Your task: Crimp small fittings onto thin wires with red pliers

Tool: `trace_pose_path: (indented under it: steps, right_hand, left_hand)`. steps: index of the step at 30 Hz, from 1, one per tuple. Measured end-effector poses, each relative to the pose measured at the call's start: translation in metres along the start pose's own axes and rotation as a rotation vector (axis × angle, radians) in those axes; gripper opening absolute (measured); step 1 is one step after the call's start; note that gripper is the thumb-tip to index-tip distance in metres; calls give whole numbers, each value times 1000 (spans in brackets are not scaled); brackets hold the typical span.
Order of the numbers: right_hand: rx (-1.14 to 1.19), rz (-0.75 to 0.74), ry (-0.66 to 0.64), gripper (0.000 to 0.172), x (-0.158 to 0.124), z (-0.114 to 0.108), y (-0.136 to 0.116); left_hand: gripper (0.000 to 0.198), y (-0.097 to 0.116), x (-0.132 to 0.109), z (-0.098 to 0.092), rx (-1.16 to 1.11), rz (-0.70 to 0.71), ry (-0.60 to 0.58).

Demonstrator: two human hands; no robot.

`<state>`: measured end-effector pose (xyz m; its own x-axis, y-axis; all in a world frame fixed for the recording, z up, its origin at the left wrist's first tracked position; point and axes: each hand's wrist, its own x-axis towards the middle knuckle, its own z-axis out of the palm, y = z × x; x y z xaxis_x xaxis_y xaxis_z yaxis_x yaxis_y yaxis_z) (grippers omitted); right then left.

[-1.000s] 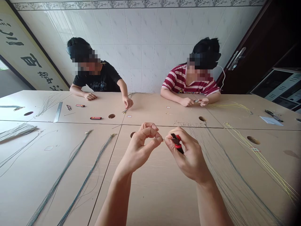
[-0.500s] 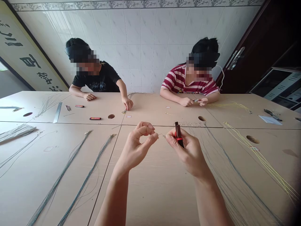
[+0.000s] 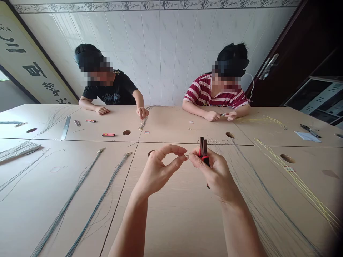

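My right hand [image 3: 214, 167] is wrapped round small pliers [image 3: 204, 151] with red and black handles, their dark jaws pointing up and slightly apart. Its thumb and forefinger are also pinched together near a tiny pale piece of thin cord [image 3: 187, 155]. Thumb and fingertips of my left hand [image 3: 160, 169] close on the other end of that cord, almost touching the right fingertips. The cord's ends are hidden in the fingers. Both hands hover above the table, right of two bundles of grey-green cords [image 3: 77, 189].
Yellow cords [image 3: 300, 182] and fine grey cords [image 3: 268, 182] lie to the right. Across the table [image 3: 177, 207] sit two people, one in a black shirt [image 3: 118, 89], one in a striped shirt [image 3: 200, 89]. A steel ruler [image 3: 65, 128] and red markers [image 3: 108, 135] lie at the far left.
My left hand has moved right, bringing its fingertips close to the right hand's. The pliers have turned slightly and a handle end now shows. The black-shirted person's hand has lifted back from the cords.
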<state>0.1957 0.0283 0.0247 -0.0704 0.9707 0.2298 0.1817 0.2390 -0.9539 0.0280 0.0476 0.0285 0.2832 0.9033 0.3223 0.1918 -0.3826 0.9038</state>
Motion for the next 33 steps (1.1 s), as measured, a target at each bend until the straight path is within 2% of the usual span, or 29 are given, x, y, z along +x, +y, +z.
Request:
trace_pose_path:
  steps: [16, 20, 22, 25, 33]
  right_hand:
    - [-46, -60, 36, 29, -2, -1, -1]
    - [-56, -64, 91, 27, -3, 1, -1]
    - [-69, -59, 100, 28, -3, 1, -2]
    - [-81, -62, 89, 27, -4, 1, -2]
    - [-104, -91, 59, 27, -5, 2, -2]
  left_hand:
    - [18, 4, -2, 7, 3, -48, -25]
    - [4, 4, -2, 8, 25, 24, 103]
    - [2, 5, -3, 7, 63, 53, 159]
    - [13, 8, -5, 6, 96, 40, 141]
    - [15, 9, -3, 6, 26, 0, 131]
